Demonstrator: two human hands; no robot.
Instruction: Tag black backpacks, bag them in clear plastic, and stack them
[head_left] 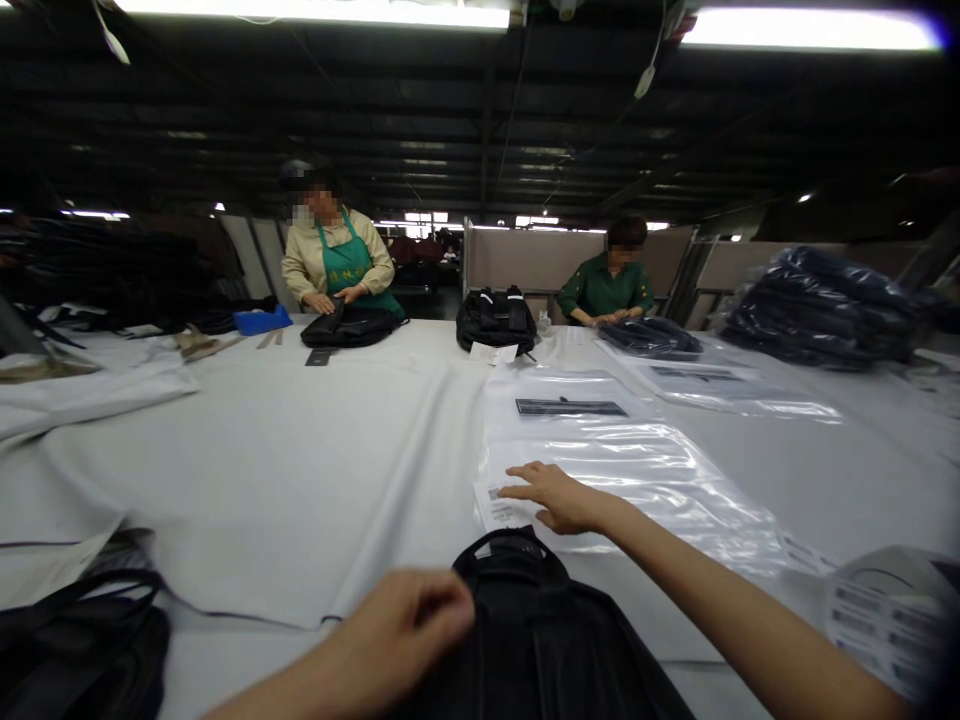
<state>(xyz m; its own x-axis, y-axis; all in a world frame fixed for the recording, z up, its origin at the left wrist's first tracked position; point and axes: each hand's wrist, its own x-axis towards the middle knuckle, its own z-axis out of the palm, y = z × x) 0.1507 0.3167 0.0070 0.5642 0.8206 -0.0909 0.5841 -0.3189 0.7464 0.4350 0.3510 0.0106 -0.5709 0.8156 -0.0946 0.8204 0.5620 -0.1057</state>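
A black backpack (555,640) lies on the table directly before me, its top handle (510,545) pointing away. My left hand (409,620) is at the backpack's left edge, blurred, with curled fingers; what they hold, if anything, is hidden. Beyond the handle, my right hand (559,497) reaches over the near left corner of a clear plastic bag (637,455), fingers spread and holding nothing. Under its fingertips is a white printed label (504,510). Whether they touch it I cannot tell.
Across the white table (262,470), two co-workers (349,255) handle dark bags. Another black backpack (495,320) stands between them. A pile of plastic-wrapped bags (825,305) sits at right, a label sheet (862,620) nearer. More black bags (82,640) lie at lower left.
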